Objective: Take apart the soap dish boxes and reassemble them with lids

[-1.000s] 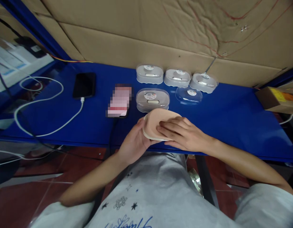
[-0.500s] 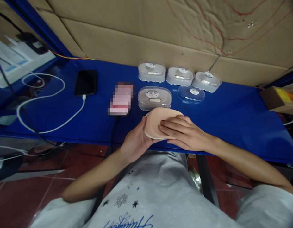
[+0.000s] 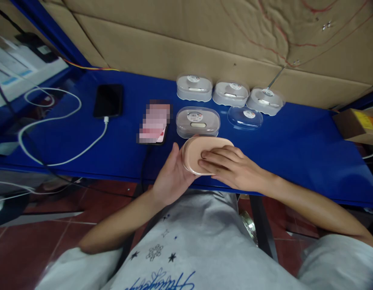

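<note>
A peach-coloured oval plastic box (image 3: pixel 192 155) is between my hands, just above the table's front edge, its broad smooth face turned up. My left hand (image 3: pixel 174 179) cradles it from the left and below, with the thumb sticking up away from its rim. Across the upper face lie the fingers of my right hand (image 3: pixel 231 167), closed on its right side; the thumb is hidden. Right behind the box stands a clear-lidded oval container (image 3: pixel 197 123) with a round label and a pale handle. A loose clear lid (image 3: pixel 245 117) rests to its right.
Along the back of the blue table (image 3: pixel 295 161) stand three similar containers (image 3: pixel 194 88). To the left lie a phone (image 3: pixel 154 123) with a blurred screen and a black device (image 3: pixel 108 100) on a white cable (image 3: pixel 50 164). A cardboard box (image 3: pixel 355 127) sits at the right edge.
The thumb of my left hand has lifted off the box's rim and spread away. The box has tilted slightly, and my right hand stays on it. The view has shifted a little.
</note>
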The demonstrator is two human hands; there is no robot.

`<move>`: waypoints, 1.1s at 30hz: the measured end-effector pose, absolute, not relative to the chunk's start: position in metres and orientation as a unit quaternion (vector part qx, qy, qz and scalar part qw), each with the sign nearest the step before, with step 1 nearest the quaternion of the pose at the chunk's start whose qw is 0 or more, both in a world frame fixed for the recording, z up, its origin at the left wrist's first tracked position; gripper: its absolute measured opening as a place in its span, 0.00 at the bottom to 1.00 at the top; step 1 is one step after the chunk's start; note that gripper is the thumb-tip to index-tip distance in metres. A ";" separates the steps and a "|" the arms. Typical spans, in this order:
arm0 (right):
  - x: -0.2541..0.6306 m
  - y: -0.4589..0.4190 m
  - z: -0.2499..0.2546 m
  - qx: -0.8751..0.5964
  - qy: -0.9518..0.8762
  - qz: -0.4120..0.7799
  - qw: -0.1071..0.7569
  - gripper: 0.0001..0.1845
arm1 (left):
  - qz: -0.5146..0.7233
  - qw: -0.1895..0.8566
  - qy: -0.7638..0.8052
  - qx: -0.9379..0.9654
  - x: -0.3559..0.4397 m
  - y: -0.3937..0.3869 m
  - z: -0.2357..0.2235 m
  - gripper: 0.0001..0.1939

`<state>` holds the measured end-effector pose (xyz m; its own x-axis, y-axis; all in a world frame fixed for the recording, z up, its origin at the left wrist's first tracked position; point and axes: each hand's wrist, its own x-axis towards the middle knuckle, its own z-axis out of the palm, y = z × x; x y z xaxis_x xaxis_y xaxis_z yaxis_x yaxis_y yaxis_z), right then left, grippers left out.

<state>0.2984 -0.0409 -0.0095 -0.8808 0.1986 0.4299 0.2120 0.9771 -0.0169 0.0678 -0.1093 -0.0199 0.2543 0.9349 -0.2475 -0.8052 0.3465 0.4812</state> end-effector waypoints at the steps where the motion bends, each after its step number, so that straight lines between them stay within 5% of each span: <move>1: 0.299 -0.040 -0.010 -0.102 -0.970 -0.005 0.219 0.24 | 0.559 0.775 0.255 0.148 0.068 -0.110 -0.021 0.25; 5: 0.310 -0.025 -0.004 -0.077 -0.967 0.034 0.239 0.31 | 0.554 0.759 0.281 0.195 0.067 -0.113 -0.025 0.25; 9: 0.340 0.006 0.004 -0.262 -0.927 0.009 0.270 0.30 | 0.536 0.772 0.286 0.189 0.065 -0.113 -0.025 0.21; 14: 0.375 0.052 -0.010 -0.433 -0.886 0.000 0.165 0.46 | 0.521 0.785 0.284 0.179 0.062 -0.111 -0.024 0.17; 20: 0.381 0.060 -0.015 -0.446 -0.884 0.022 0.141 0.46 | 0.514 0.790 0.284 0.177 0.060 -0.112 -0.024 0.24; 25: 0.378 0.055 -0.008 -0.434 -0.890 0.069 0.124 0.48 | 0.521 0.788 0.284 0.164 0.059 -0.112 -0.025 0.19; 33: 0.341 0.010 0.008 -0.356 -0.892 0.039 0.276 0.49 | 0.530 0.780 0.291 0.160 0.064 -0.112 -0.025 0.21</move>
